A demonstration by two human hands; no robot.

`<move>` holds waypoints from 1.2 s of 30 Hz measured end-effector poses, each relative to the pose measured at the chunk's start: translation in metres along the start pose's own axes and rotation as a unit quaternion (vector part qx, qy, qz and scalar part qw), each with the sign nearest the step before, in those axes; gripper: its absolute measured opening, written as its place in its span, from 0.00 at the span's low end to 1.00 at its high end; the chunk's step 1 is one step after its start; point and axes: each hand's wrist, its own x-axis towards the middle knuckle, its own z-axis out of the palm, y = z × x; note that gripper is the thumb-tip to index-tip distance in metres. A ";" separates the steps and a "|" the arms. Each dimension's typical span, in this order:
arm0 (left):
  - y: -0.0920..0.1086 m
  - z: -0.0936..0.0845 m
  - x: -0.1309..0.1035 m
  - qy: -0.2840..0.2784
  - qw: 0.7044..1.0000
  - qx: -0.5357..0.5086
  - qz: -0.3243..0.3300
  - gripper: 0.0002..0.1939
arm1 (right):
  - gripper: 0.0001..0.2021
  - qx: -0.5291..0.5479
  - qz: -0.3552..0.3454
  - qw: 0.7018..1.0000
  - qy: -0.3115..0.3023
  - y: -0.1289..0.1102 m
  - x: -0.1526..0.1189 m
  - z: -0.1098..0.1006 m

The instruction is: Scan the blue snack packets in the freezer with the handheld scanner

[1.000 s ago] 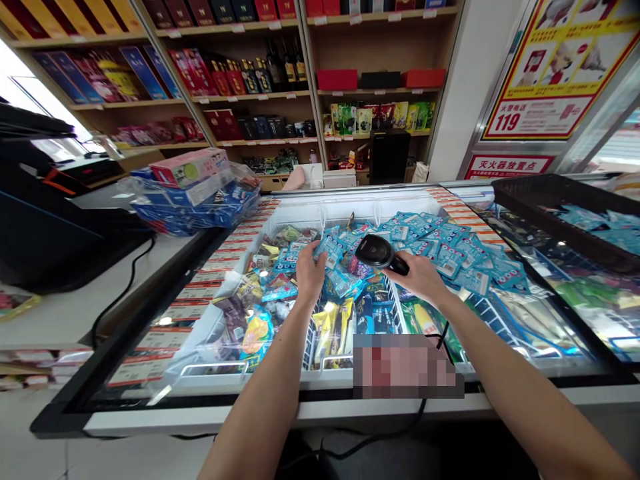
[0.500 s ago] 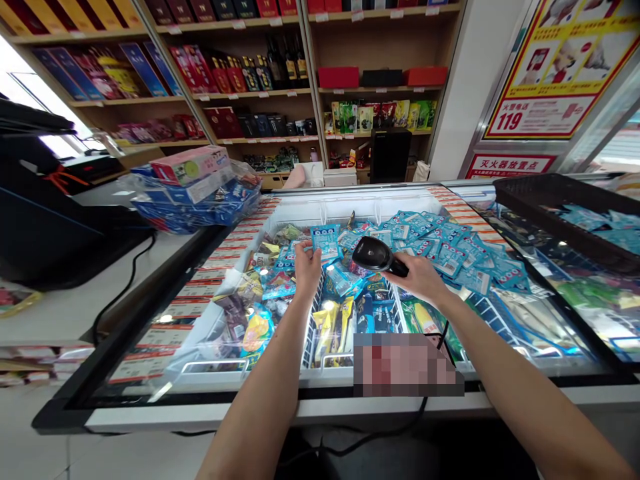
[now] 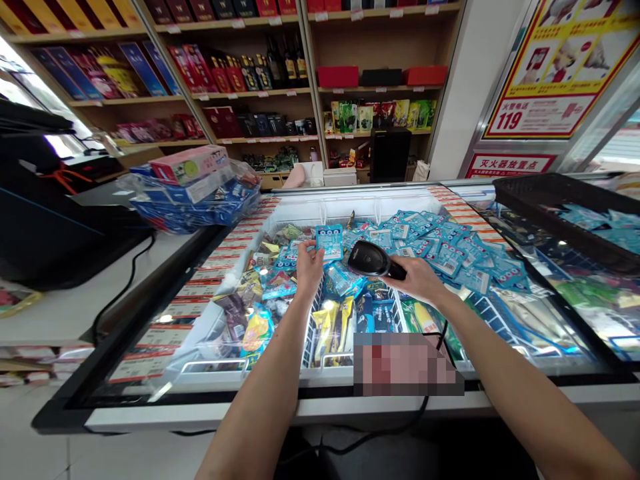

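Observation:
Between the thumb and fingers of my left hand (image 3: 310, 268) is a small blue packet (image 3: 329, 243), held up with its printed face showing. My right hand (image 3: 416, 279) grips the handle of a black barcode scanner (image 3: 371, 259), whose head points left toward the packet, with a small gap between them. More blue packets (image 3: 453, 250) of the same look lie in a loose pile to the right of the scanner, on the glass top of a chest freezer (image 3: 200, 393). Wrapped ice creams (image 3: 334, 327) in white wire baskets show through the glass below my hands.
A plastic-wrapped stack of blue packs with a pink box (image 3: 190, 165) stands at the freezer's left back corner. A dark tray (image 3: 565, 193) holding blue packets is at the right. The scanner's black cable (image 3: 370, 437) hangs along the front edge. Stocked shelves (image 3: 255, 93) stand behind.
The packet in my left hand has moved slightly right and now stands straighter. The scanner has shifted a little left and down, tilting slightly.

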 end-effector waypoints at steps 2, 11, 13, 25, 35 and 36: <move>0.000 0.000 0.000 0.003 1.000 0.000 -0.001 0.17 | 0.16 -0.002 -0.003 1.000 0.002 0.000 0.000 0.000; -0.002 0.000 0.001 0.011 0.999 0.034 0.004 0.17 | 0.16 -0.026 -0.021 0.999 0.003 -0.001 -0.001 0.004; -0.001 0.000 0.001 0.007 0.999 0.032 0.006 0.17 | 0.17 -0.034 -0.027 0.999 0.000 -0.001 -0.002 0.004; 0.005 0.002 -0.001 -0.022 1.000 0.011 0.003 0.16 | 0.17 -0.052 -0.042 0.998 0.006 0.000 -0.002 0.007; 0.001 0.001 0.000 -0.023 1.000 0.017 0.007 0.17 | 0.18 -0.068 -0.048 0.996 0.007 0.001 -0.002 0.008; 0.000 0.001 0.001 -0.023 1.000 0.020 0.007 0.17 | 0.17 -0.070 -0.049 0.996 0.006 0.001 -0.002 0.008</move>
